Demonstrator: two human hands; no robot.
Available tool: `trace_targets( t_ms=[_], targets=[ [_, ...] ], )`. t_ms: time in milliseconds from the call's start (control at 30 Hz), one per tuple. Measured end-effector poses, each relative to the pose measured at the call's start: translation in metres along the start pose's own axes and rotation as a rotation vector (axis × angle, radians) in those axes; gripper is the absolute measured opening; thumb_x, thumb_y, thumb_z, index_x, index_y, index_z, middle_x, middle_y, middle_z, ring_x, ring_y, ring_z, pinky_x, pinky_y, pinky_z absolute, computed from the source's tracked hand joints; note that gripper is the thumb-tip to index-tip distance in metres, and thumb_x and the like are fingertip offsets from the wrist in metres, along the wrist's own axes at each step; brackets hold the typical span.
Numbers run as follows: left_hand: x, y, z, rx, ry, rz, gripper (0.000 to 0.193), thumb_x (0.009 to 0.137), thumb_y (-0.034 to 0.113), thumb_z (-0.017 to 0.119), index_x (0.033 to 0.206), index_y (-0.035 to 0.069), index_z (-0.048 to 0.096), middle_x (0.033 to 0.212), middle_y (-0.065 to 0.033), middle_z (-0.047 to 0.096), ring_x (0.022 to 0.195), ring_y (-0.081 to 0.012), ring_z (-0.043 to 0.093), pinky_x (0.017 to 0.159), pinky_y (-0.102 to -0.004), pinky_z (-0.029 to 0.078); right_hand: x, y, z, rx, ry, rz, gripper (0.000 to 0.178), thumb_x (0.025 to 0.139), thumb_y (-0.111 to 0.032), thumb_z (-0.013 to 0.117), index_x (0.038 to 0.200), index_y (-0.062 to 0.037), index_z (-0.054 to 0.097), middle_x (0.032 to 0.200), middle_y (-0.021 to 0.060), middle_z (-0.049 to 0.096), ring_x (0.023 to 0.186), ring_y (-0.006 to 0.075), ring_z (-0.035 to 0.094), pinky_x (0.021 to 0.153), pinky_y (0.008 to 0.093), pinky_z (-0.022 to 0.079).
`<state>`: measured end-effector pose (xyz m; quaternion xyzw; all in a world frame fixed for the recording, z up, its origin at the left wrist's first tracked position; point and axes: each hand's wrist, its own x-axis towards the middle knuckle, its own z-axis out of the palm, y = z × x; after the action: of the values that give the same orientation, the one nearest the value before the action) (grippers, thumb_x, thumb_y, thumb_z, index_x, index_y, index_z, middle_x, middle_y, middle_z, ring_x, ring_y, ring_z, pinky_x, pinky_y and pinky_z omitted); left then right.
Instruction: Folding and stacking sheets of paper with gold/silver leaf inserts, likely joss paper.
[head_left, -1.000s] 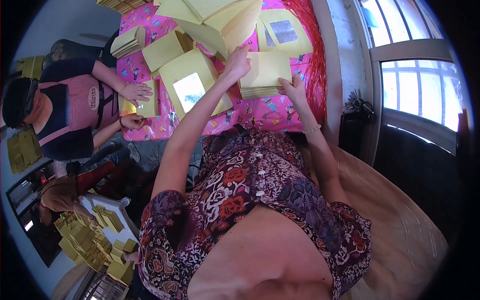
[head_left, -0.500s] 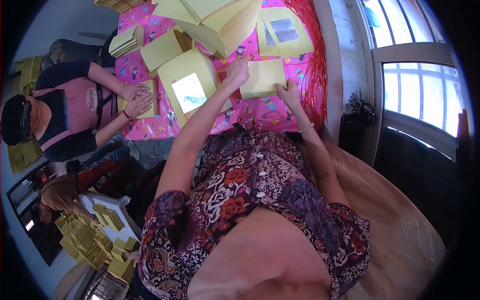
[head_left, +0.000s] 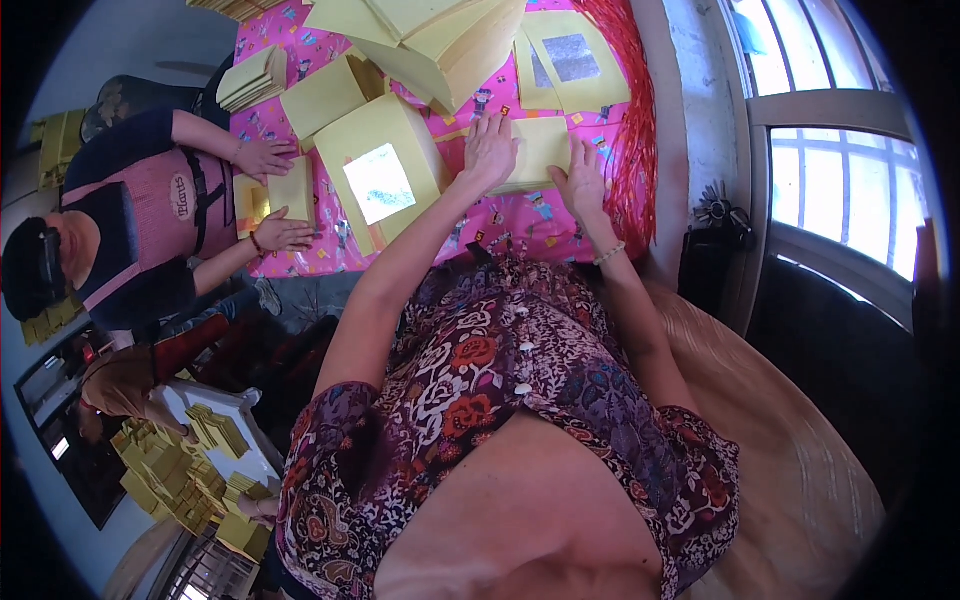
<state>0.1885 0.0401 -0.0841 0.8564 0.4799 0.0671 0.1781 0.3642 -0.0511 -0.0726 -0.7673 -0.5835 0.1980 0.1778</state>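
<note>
A folded yellow paper sheet (head_left: 541,150) lies in front of me on the pink patterned tablecloth (head_left: 490,228). My left hand (head_left: 490,155) rests flat over its left edge, fingers stretched out and pointing away from me. At the right edge is my right hand (head_left: 580,180), its fingers extended along the side and its thumb apart near the lower corner. Whether several sheets are stacked under my hands I cannot tell. To the left lies a larger yellow sheet (head_left: 330,150) with a shiny silver square (head_left: 378,186) on it.
Tall folded yellow paper (head_left: 440,70) stands at the far side. Two sheets with silver squares (head_left: 570,60) lie far right, beside red plastic strips (head_left: 640,150). On the left, a co-worker in a pink apron (head_left: 160,200) has both hands on another yellow sheet (head_left: 290,190).
My left hand has gone from gripping the paper's far left corner to lying flat on its left edge. My right fingers have straightened. The co-worker's hands have moved apart.
</note>
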Motion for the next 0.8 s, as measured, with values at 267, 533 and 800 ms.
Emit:
trace_targets(
  t_ms=[267,533,800],
  targets=[
    [-0.016,0.002,0.022,-0.073,0.059,-0.116,0.072,0.095,0.046,0.045,0.149,0.002,0.027,0.153,-0.0222,0.027,0.144,-0.0380,0.019,0.117,-0.0535,0.012,0.010,0.021,0.009,-0.156,-0.161,-0.342,0.067,0.094,-0.032,0.054,0.152,-0.0198,0.022,0.157,0.0187,0.016,0.143,0.0409,0.021,0.108,0.0544,0.034],
    [-0.023,0.012,0.012,0.037,0.142,-0.054,0.070,0.094,0.040,0.050,0.149,0.004,0.028,0.153,-0.0241,0.024,0.142,-0.0425,0.019,0.114,-0.0579,0.015,0.008,0.031,0.004,-0.140,-0.147,-0.414,0.062,0.097,-0.034,0.050,0.151,-0.0179,0.024,0.156,0.0203,0.017,0.143,0.0417,0.021,0.110,0.0537,0.033],
    [-0.036,0.006,0.025,-0.032,0.161,-0.058,0.072,0.093,0.045,0.052,0.152,0.015,0.024,0.155,-0.0212,0.022,0.142,-0.0408,0.020,0.113,-0.0602,0.019,-0.002,0.021,0.002,-0.169,-0.170,-0.414,0.065,0.097,-0.035,0.049,0.152,-0.0160,0.021,0.156,0.0215,0.015,0.143,0.0424,0.020,0.110,0.0542,0.031]
  ],
)
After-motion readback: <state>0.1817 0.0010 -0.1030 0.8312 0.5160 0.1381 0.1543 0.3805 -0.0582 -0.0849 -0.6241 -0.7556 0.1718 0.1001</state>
